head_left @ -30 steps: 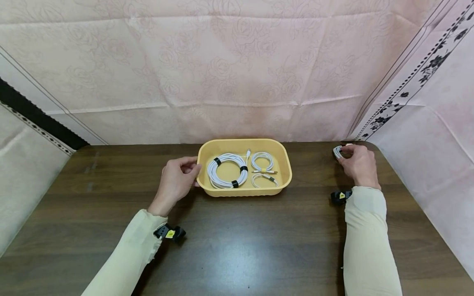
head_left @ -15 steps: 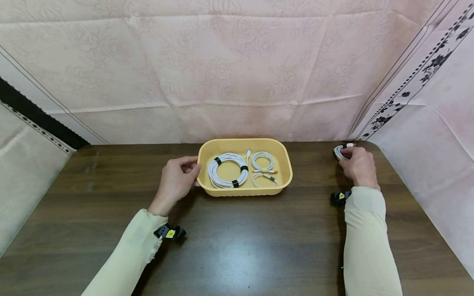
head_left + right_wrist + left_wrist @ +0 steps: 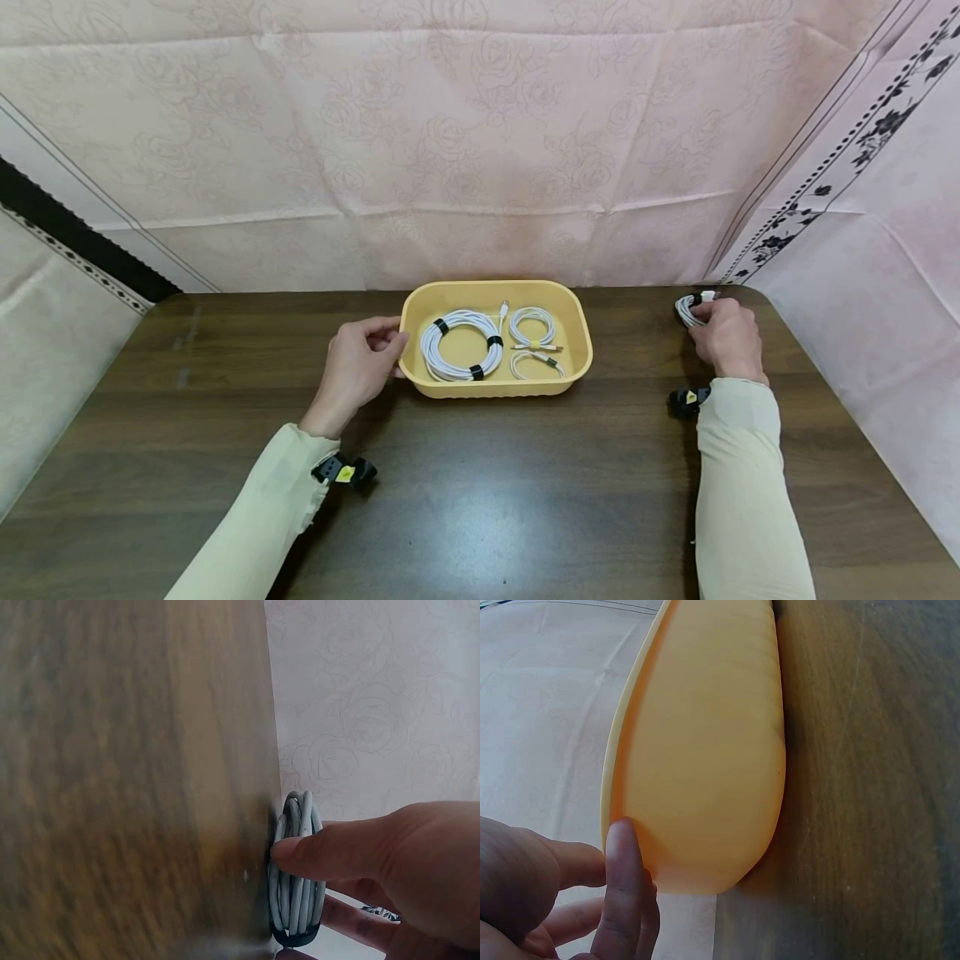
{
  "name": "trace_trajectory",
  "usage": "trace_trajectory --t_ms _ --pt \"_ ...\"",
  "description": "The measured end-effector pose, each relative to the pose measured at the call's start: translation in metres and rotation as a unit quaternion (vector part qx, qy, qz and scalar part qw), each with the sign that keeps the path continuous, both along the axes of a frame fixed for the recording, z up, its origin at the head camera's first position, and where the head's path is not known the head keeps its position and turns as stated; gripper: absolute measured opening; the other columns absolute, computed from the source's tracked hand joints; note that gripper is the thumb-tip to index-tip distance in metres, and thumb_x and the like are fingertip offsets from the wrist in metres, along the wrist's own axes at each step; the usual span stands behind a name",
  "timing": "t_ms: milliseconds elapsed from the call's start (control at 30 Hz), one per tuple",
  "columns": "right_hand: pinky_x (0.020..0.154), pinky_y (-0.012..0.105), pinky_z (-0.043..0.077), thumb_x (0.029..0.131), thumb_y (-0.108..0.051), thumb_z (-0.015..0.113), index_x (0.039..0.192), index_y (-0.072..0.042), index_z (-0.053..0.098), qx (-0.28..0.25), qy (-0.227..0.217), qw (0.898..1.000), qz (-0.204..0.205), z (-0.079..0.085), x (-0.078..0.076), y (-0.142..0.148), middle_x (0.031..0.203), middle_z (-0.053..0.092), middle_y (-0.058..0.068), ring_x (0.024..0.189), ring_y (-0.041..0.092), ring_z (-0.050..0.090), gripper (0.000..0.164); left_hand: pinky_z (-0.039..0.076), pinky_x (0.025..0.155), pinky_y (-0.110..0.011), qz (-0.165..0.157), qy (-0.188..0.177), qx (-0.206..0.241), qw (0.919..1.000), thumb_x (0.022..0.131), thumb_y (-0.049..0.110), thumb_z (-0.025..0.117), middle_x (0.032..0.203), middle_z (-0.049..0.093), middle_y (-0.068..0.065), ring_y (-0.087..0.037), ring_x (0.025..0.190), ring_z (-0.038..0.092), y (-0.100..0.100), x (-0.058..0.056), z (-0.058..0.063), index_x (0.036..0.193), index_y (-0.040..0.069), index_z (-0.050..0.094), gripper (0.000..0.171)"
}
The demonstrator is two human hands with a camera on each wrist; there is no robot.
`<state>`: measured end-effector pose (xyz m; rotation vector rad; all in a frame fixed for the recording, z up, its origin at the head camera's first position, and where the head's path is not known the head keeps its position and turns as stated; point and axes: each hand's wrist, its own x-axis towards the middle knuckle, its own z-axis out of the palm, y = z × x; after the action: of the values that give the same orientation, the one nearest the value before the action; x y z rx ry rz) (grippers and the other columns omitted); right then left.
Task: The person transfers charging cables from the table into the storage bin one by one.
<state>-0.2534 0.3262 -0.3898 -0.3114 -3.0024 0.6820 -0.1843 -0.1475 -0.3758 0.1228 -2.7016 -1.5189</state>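
A yellow plastic bin [image 3: 495,390] stands near the table's back edge. Three coiled white cables lie in it: a large coil [image 3: 431,357] with black straps at left, a smaller coil [image 3: 553,327] with a yellow tie, and a small loop [image 3: 516,362]. My left hand [image 3: 356,367] pinches the bin's left rim; the left wrist view shows a finger [image 3: 622,862] against its side. At the far right, my right hand [image 3: 727,337] holds another coiled white cable [image 3: 296,892] with a black strap, thumb pressed across its strands. My palm hides part of that coil.
The dark brown wooden table [image 3: 480,500] spreads in front of the bin. Pale floral cloth [image 3: 465,150] hangs behind the back edge, and patterned cloth [image 3: 877,275] borders the right side. Small cameras [image 3: 352,473] sit on both wrists.
My right hand has shifted very slightly, so the held cable's black strap and white end show more clearly. My left hand and the bin have stayed nearly still.
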Motion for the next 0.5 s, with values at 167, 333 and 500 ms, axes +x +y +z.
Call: trace_trajectory --t_ms 167,333,500 --pt "0.086 0.065 0.048 0.094 -0.010 0.061 0.129 -0.005 0.069 0.004 0.009 1.000 -0.005 0.0003 0.0009 -0.0007 0.136 0.056 0.035 0.114 0.058 0.056 0.037 0.063 0.063 -0.035 0.000 0.001 -0.001 1.0000 0.101 0.015 0.063 0.102 0.069 -0.017 -0.015 0.068 0.066 0.0002 -0.0002 -0.0001 0.129 0.002 0.068 0.031" --pt "0.088 0.065 0.049 0.094 -0.011 0.063 0.128 -0.007 0.070 0.008 0.010 1.000 -0.009 -0.0006 0.0008 -0.0016 0.136 0.056 0.035 0.115 0.058 0.056 0.035 0.063 0.064 -0.035 -0.001 -0.001 0.000 1.0000 0.101 0.016 0.063 0.102 0.069 -0.017 -0.015 0.069 0.067 0.0004 -0.0001 0.0000 0.129 0.002 0.068 0.032" --pt "0.089 0.066 0.049 0.094 -0.011 0.065 0.128 -0.007 0.070 0.004 0.012 1.000 -0.010 0.0003 0.0011 -0.0027 0.135 0.056 0.036 0.115 0.059 0.055 0.035 0.064 0.065 -0.035 0.001 -0.004 0.001 1.0000 0.101 0.015 0.063 0.102 0.068 -0.017 -0.015 0.070 0.066 0.0005 0.0001 0.0007 0.130 0.002 0.067 0.032"
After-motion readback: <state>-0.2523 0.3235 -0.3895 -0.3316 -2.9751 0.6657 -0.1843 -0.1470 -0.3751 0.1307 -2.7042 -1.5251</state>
